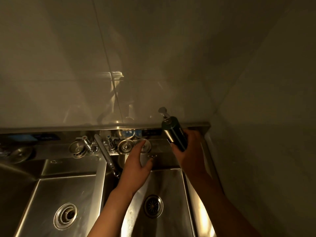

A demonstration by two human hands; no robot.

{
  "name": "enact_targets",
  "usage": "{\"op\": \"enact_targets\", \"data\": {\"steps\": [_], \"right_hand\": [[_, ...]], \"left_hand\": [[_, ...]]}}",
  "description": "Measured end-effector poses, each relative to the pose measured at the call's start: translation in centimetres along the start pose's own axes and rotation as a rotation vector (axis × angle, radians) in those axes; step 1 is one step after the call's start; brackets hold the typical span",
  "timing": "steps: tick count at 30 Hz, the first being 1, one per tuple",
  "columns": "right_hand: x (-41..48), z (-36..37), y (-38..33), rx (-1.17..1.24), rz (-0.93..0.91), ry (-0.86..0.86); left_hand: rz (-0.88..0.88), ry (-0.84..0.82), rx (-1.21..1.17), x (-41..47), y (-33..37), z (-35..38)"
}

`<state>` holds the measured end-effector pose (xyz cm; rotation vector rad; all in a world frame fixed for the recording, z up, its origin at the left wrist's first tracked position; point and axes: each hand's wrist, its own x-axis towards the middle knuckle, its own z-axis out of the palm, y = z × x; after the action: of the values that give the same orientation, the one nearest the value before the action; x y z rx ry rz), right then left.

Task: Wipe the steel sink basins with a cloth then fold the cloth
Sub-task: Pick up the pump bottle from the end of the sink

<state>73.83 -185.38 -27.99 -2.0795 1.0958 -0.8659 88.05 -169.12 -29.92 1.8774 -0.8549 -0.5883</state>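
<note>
Two steel sink basins lie below me: the left basin (51, 194) with a round drain (65, 215), and the right basin (171, 185) with a dark strainer drain (153, 206). My right hand (189, 151) grips a dark pump soap bottle (174, 132), tilted, above the back ledge at the right. My left hand (136, 166) reaches over the right basin's back edge, fingers apart, fingertips at a round steel drain cover (144, 145) on the ledge. No cloth is in view.
A swivel faucet spout (106, 154) runs between two tap handles (84, 140) (112, 140) on the back ledge. Round steel strainer lids (78, 148) (125, 147) sit beside them. Another lid (18, 153) lies far left. Tiled walls close in behind and at right.
</note>
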Motion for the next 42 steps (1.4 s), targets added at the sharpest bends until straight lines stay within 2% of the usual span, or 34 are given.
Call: {"op": "enact_targets", "data": {"steps": [4,7,17,24,31,38,42], "right_hand": [[-1.5,-2.2,-4.1,0.174,-0.034,0.052],[-2.5,-3.9,-7.2,0.278,0.011,0.048],[-8.3,-6.4,-14.5,0.547,-0.012,-0.135],[-10.2,-6.4,-16.9,0.592,-0.035,-0.174],[-11.7,-4.4,-17.5,0.604,-0.045,-0.318],[-13.5,-3.1,-19.9,0.521,-0.108,-0.408],[-14.3,-2.4,-21.4,0.525,-0.014,-0.501]], "left_hand": [[0.058,-0.018,0.016,-2.0,2.3,-1.7],[0.102,-0.03,0.038,-3.7,3.9,-3.1],[0.188,-0.038,0.109,-8.4,7.0,-5.3],[0.169,-0.004,0.184,-11.6,5.9,-7.2],[0.115,0.049,0.257,-14.6,4.9,-9.3],[0.037,0.11,0.26,-18.2,4.0,-12.0],[0.002,0.16,0.273,-20.1,3.7,-13.9]]}}
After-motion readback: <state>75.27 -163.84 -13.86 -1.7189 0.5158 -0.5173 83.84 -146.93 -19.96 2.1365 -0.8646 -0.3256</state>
